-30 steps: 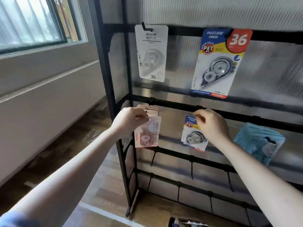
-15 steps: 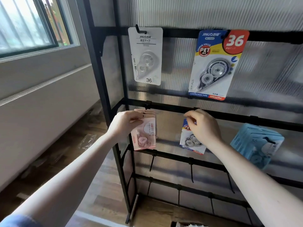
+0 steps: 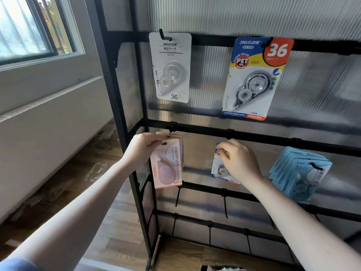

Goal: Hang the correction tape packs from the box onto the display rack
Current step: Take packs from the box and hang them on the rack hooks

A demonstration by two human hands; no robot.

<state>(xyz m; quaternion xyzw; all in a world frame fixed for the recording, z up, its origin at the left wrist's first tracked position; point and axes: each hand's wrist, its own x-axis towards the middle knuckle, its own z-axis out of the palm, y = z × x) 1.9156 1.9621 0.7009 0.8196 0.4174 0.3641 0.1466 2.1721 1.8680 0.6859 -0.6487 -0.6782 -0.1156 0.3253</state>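
Since a second ago: both hands lower against the second rail (image 3: 254, 136), hardly shifted along it. Left hand (image 3: 143, 148) at 9 o'clock, thumb and fingers pinching the top of the front pink correction tape pack (image 3: 167, 163), just under the hook (image 3: 172, 127), more pink packs behind. Right hand (image 3: 239, 160) at 3 o'clock, fingertips pinching the top of a small blue-and-yellow pack (image 3: 219, 169), below the rail. Blue stack (image 3: 298, 173) further toward 3, near the wrist but apart. White pack (image 3: 171, 67) and large "36" pack (image 3: 254, 79) at 12. Bare hooks on lower rails at 6; black frame post (image 3: 115, 90) bounding the left edge.
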